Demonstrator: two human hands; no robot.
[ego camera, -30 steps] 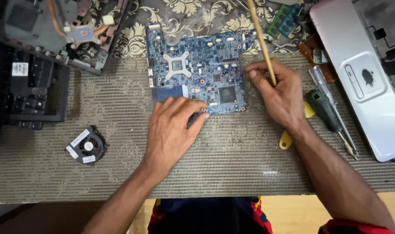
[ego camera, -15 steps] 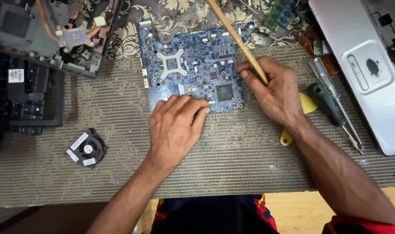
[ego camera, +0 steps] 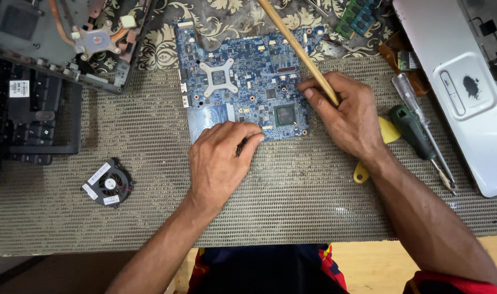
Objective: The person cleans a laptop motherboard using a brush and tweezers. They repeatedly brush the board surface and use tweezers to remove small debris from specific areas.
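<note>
The right hand (ego camera: pixel 349 117) pinches a slim wooden stick (ego camera: pixel 297 49) between thumb and fingertips, like a pen, its lower end hidden in the grip at the right edge of a blue laptop motherboard (ego camera: pixel 243 84). The left hand (ego camera: pixel 221 160) lies palm down with fingers curled loosely on the board's near edge, holding nothing. The board (flat, studded with small chips and a cross-shaped metal bracket) sits towards the bench's far edge on a coarse grey mesh mat (ego camera: pixel 292 190). A round black cooling fan (ego camera: pixel 108 183) lies near the left; a green-handled screwdriver (ego camera: pixel 417 130) and a silver laptop cover (ego camera: pixel 455 81) lie at the right edge.
</note>
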